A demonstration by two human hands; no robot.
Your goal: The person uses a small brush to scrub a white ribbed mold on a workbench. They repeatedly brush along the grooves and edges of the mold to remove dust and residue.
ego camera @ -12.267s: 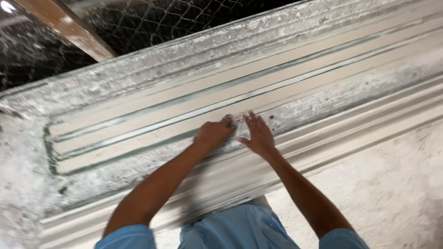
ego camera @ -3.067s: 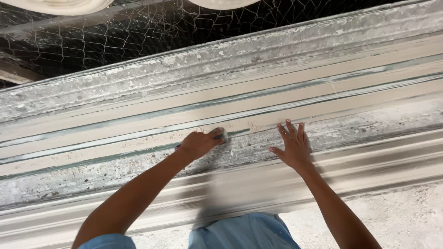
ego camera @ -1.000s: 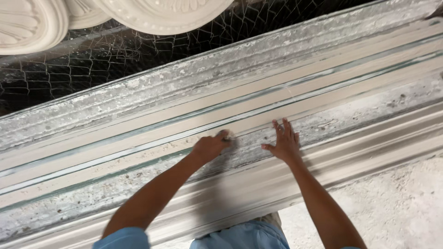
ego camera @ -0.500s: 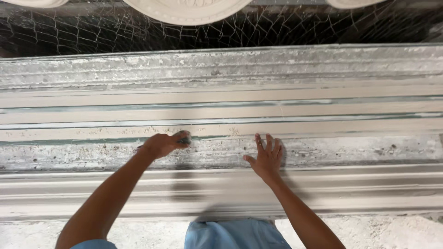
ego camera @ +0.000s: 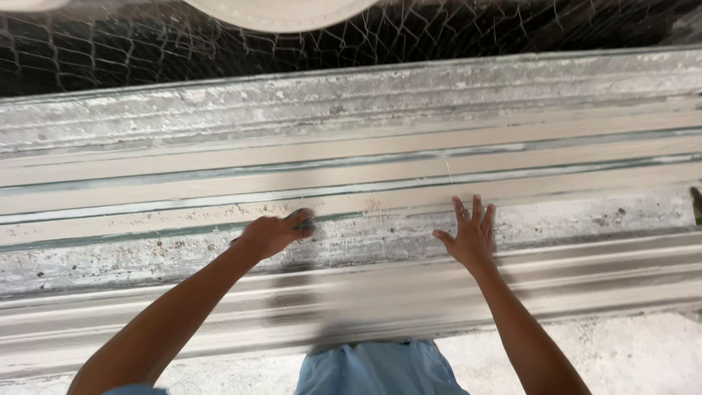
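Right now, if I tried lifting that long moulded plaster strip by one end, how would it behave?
Probably heavy and awkward: the strip runs past both picture edges. It looks stiff but brittle, with a chalky, flaking surface, so it might crack under its own weight. Likely dusty rather than slippery. The right hand lies flat on it; the left hand is closed on something small.

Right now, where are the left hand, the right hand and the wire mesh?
left hand [ego camera: 272, 234], head view, knuckles of the closed fist
right hand [ego camera: 468, 238], head view, back of the flat hand
wire mesh [ego camera: 453, 33], head view, strands at top
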